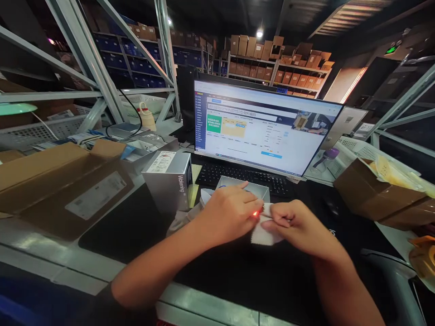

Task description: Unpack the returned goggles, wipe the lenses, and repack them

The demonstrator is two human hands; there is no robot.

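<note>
Left hand (231, 210) and right hand (299, 224) pinch a white cloth (263, 236) with closed fingers, a red light (255, 213) glowing between them.

This is a warehouse packing station. Tall metal racks (112, 54) hold blue bins (142, 50), and brown cartons (272, 59) fill the far shelves. On the table (50, 253) stand a monitor (261, 127) showing order software, a keyboard (238, 174), and open cardboard boxes (57, 181).
</note>
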